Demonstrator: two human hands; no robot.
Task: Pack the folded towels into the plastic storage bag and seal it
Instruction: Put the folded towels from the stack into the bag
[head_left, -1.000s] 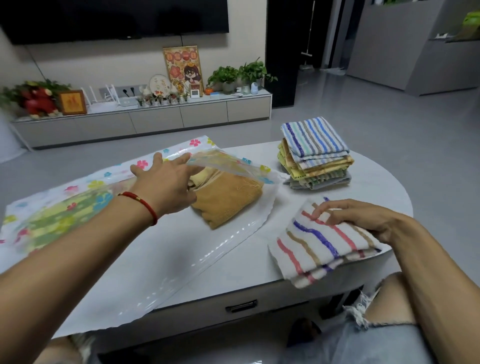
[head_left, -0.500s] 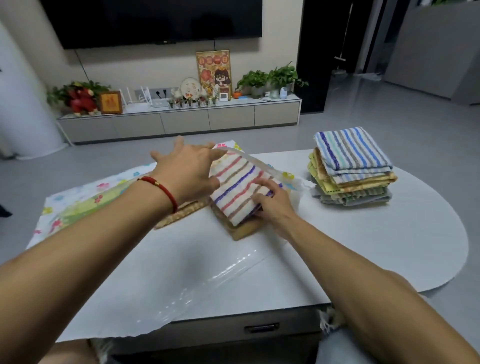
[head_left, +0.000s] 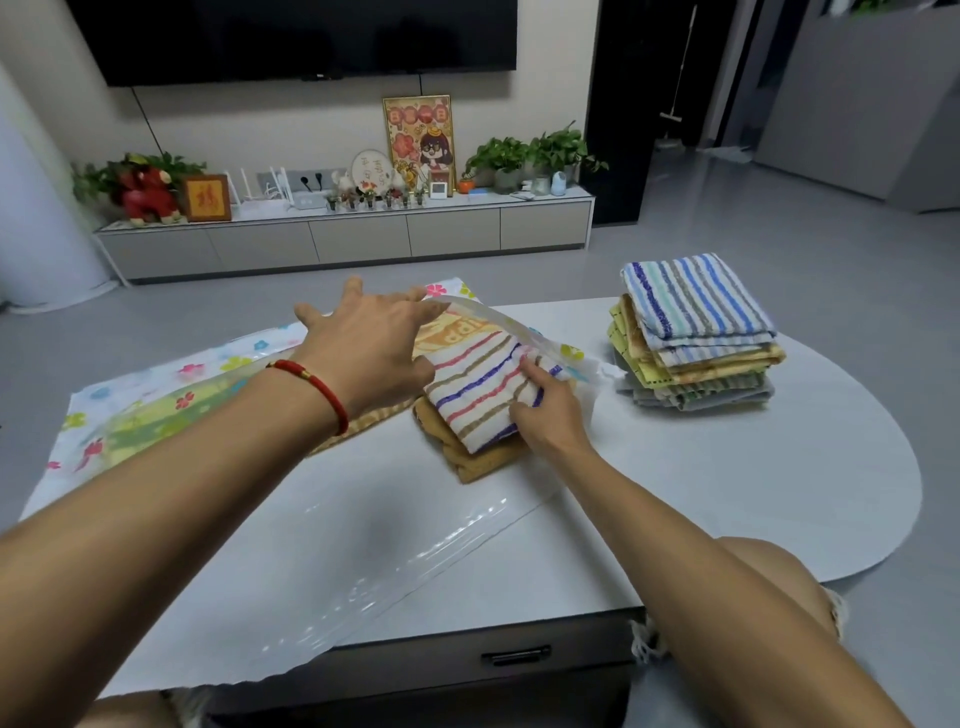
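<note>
A large clear plastic storage bag (head_left: 332, 545) with a flower print lies across the white table (head_left: 727, 488). My left hand (head_left: 371, 353) holds the bag's upper flap (head_left: 498, 322) lifted at the mouth. My right hand (head_left: 545, 410) presses a white towel with red, blue and brown stripes (head_left: 472, 395) into the opening, on top of a tan folded towel (head_left: 483, 460). A green towel (head_left: 156, 421) lies deeper inside at the left. A stack of folded striped towels (head_left: 696, 332) stands on the table to the right, outside the bag.
The table's curved right edge (head_left: 904, 499) and front edge with a drawer handle (head_left: 514, 656) are close to my knees. A low TV cabinet (head_left: 343, 236) with plants and ornaments stands across the grey floor.
My right hand carried the red-and-blue striped towel from the table's front right into the bag mouth, onto the tan towel. My left hand kept the flap lifted.
</note>
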